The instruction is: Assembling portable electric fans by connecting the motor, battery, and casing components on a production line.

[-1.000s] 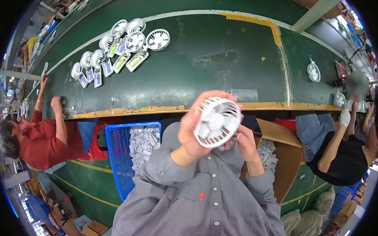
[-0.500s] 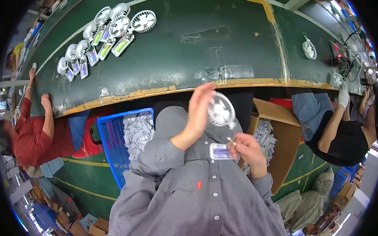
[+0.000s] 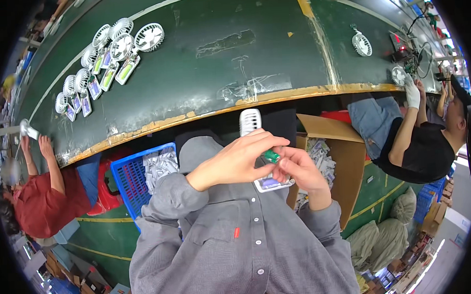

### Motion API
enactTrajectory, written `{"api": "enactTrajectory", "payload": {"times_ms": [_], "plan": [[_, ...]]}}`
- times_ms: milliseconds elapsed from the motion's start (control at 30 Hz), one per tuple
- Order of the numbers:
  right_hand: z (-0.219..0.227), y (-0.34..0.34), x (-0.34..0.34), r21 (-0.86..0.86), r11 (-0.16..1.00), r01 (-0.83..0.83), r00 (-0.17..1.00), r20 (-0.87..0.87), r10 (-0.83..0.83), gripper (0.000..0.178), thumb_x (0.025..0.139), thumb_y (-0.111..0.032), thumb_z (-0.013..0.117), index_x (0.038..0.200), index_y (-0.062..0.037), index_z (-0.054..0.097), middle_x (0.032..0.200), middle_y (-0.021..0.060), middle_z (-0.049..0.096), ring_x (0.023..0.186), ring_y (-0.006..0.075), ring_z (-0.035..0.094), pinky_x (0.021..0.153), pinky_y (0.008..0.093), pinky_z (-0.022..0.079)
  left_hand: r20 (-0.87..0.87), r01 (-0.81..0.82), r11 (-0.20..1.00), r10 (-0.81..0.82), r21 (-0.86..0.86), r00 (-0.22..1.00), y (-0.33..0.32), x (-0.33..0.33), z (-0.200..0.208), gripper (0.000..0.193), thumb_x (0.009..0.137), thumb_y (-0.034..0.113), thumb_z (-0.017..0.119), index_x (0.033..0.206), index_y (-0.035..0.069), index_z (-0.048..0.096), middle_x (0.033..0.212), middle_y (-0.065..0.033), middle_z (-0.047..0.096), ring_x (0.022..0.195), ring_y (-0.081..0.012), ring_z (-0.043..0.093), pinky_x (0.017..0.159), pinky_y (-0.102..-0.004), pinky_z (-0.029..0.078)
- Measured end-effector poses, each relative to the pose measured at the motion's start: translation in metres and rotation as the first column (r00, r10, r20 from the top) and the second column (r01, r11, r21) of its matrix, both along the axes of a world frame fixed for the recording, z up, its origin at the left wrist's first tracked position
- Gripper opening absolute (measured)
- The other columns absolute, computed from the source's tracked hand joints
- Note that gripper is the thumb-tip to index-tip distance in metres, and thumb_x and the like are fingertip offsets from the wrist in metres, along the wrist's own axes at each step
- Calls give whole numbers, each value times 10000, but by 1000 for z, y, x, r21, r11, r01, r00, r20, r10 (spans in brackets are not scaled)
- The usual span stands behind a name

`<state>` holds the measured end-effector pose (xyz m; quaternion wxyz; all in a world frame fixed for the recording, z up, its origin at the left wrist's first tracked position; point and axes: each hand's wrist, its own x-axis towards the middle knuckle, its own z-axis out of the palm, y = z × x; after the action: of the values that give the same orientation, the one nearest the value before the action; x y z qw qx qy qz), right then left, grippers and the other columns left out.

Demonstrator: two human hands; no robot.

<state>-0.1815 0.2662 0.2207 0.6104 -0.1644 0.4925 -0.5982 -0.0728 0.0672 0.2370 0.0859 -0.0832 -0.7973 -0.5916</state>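
Both my hands meet in front of my chest on a small white handheld fan [image 3: 250, 120]. Its round slotted head pokes out edge-on beyond my left hand [image 3: 238, 158], which is closed over the neck and partly hides it. Between my fingertips a green circuit board [image 3: 271, 156] shows. My right hand [image 3: 304, 170] is closed, thumb and forefinger pinched at the board's near end; any small part in that pinch is too small to name. Below the fingers hangs the fan's open white handle shell [image 3: 270, 185] with a purple battery inside.
Several open-backed fans [image 3: 108, 55] lie at the table's left, and one fan [image 3: 361, 44] at its right. A blue basket [image 3: 130, 184] and a cardboard box [image 3: 345, 179] of white parts flank my lap. Co-workers sit on both sides, the right one wearing a white glove [image 3: 412, 93].
My left hand has come down and closed over the fan, and both hands now meet at the green board. The fan head has turned edge-on. The left co-worker now holds a white fan.
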Motion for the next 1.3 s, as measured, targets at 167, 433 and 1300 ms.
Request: {"api": "enactTrajectory", "payload": {"times_ms": [167, 433, 1300], "plan": [[7, -4, 0, 101, 995, -15, 990, -136, 29, 119, 971, -100, 589, 1041, -5, 601, 821, 42, 671, 697, 87, 600, 652, 235, 489, 139, -15, 998, 24, -69, 990, -5, 6, 13, 451, 780, 38, 630, 1226, 5, 573, 1083, -119, 629, 1028, -295, 593, 853, -400, 503], [43, -19, -11, 58, 998, -25, 473, -879, 63, 66, 880, -56, 664, 901, 2, 640, 780, 122, 645, 668, 213, 638, 590, 319, 493, 353, 16, 937, -147, 349, 924, -16, 6, -8, 288, 926, 129, 535, 1166, -4, 622, 873, -120, 664, 738, -179, 607, 681, -312, 470], [1, -36, -11, -15, 998, -56, 998, 18, 56, 90, 964, -79, 611, 1028, -23, 580, 886, -2, 614, 757, 56, 559, 668, 214, 472, 60, 22, 992, -14, -127, 998, -22, 1, 10, 246, 833, 29, 683, 1068, 62, 621, 1105, -87, 563, 973, -283, 605, 776, -370, 529]]}}
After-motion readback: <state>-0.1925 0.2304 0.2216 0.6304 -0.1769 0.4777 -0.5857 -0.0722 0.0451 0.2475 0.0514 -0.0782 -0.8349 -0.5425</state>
